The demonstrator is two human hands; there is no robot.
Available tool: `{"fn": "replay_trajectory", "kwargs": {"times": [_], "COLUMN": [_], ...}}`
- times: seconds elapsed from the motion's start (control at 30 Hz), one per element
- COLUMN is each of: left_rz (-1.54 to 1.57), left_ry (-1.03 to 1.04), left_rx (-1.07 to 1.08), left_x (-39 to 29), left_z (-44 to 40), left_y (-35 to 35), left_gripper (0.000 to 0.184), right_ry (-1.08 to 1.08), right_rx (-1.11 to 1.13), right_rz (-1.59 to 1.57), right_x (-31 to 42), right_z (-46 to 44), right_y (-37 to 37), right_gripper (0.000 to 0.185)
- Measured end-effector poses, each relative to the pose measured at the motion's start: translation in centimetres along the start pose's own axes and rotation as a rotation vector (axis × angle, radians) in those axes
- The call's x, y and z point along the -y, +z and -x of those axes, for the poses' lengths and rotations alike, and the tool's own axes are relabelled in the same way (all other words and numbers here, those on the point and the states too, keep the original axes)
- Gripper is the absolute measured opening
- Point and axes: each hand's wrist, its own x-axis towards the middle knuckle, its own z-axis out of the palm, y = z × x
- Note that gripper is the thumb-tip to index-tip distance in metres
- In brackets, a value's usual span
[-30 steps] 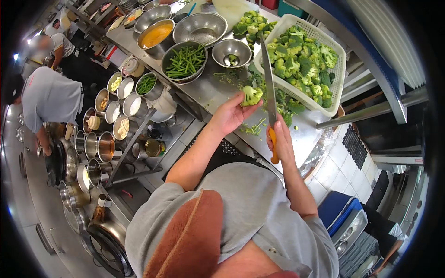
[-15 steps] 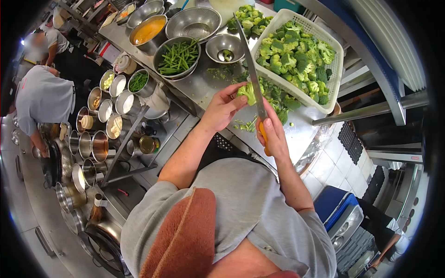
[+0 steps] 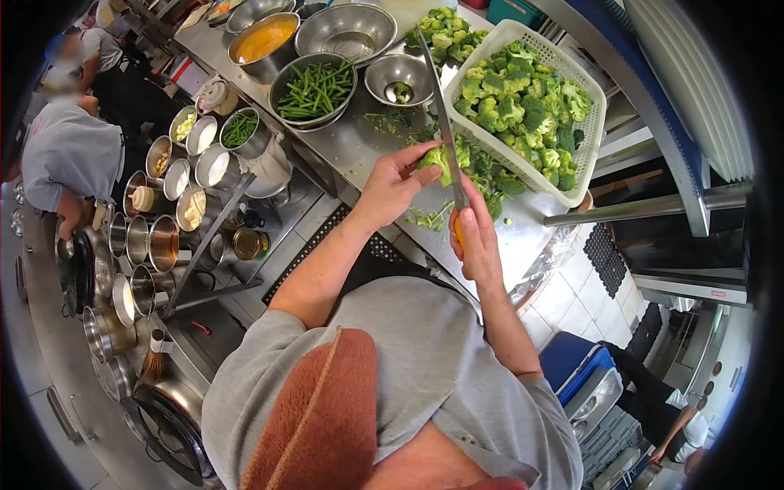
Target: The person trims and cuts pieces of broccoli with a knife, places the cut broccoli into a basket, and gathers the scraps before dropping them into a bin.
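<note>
Sitting between the hands, broccoli rests in the left, beside the knife.

Head camera looks forward-down, hands near; perhaps distorted outward.

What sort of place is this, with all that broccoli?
Probably a restaurant kitchen: a white plastic basket is heaped with green broccoli florets, round silver metal pots stand crowded together, and another person in a grey shirt stands nearby.
</note>
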Motion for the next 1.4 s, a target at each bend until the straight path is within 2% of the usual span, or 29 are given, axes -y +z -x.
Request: {"fn": "replay_trajectory", "kwargs": {"times": [0.2,0.37,0.5,0.8,0.97,1.07,1.2,1.3,1.4], "left_rz": [-0.099,-0.003,0.044,0.188,0.451,0.606,0.672,1.087,0.957], "left_ry": [0.019,-0.054,-0.025,-0.114,-0.227,-0.250,-0.292,-0.390,-0.388], "left_rx": [0.010,-0.033,-0.045,0.007,0.149,0.210,0.250,0.293,0.253], "left_x": [0.6,2.0,2.6,2.5,3.2,4.8,6.3,6.2,8.6], "left_z": [0.4,0.9,1.0,0.6,-0.1,-0.4,-1.2,-1.7,-2.7], "left_y": [0.0,0.3,0.2,-0.3,-0.9,-1.3,-0.9,0.9,2.1], "left_gripper": [0.042,0.039,0.036,0.036,0.039,0.041,0.042,0.040,0.037], "right_ry": [0.019,0.023,0.018,0.028,0.065,0.077,0.097,0.140,0.088], "right_rx": [-0.069,-0.078,-0.082,-0.077,0.025,-0.011,0.010,0.006,-0.083], "right_rz": [0.121,0.135,0.122,0.088,-0.136,-0.232,-0.199,-0.081,-0.060], "right_x": [0.3,-0.2,-0.3,0.0,-0.5,-0.1,0.4,-0.5,0.9], "right_z": [0.3,-0.2,-0.7,-1.7,-2.3,-2.6,-2.4,-2.2,-0.8], "right_y": [0.5,0.4,0.5,0.2,-0.9,-1.4,-2.4,-2.9,-2.9], "right_gripper": [0.050,0.042,0.041,0.039,0.044,0.044,0.045,0.047,0.051]}}
